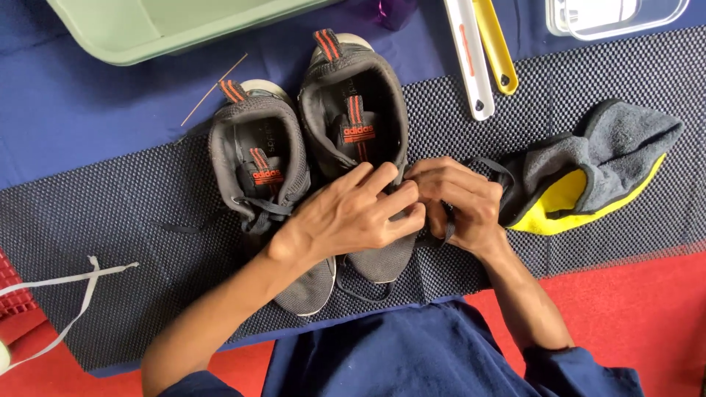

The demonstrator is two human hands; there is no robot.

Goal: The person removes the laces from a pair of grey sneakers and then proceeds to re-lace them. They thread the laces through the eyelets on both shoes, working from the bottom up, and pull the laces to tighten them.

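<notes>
Both hands over the right-hand shoe point(368, 140), its long axis running straight away from me, heel far. My left hand point(353, 217) lies across its lace area, fingers curled, pinching the dark lace point(448, 224). My right hand point(460, 202) meets it from the shoe's right side, closed on the same lace; both equally near. Left of that shoe, touching it: the second shoe point(257, 176). Right of it: grey-yellow cloth point(596, 169). Beyond its heel: green tray point(132, 33), white and yellow tools point(482, 51).

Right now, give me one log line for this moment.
left hand: on lace of right-side grey sneaker | right hand: gripping dark lace | grey-yellow cloth: beside
</notes>
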